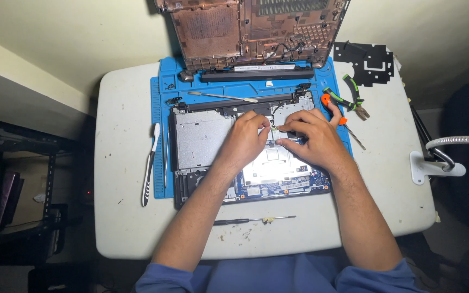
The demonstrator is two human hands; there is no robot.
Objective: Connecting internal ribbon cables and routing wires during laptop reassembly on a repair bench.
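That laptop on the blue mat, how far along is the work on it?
Done: the bottom cover is off and propped behind the opened laptop, whose metal plates and blue circuit board are exposed. In hand: the left hand and right hand pinch something small at its centre. Left: the cover is not back on; screwdriver and pliers lie out.

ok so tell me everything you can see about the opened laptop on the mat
The opened laptop base lies flat on a blue repair mat, its cover off. Inside show a grey metal drive bay at the left, a silvery plate in the middle and a blue circuit board along the near edge. Both hands rest on its middle: the left hand and right hand meet fingertips there, pinching something too small to tell.
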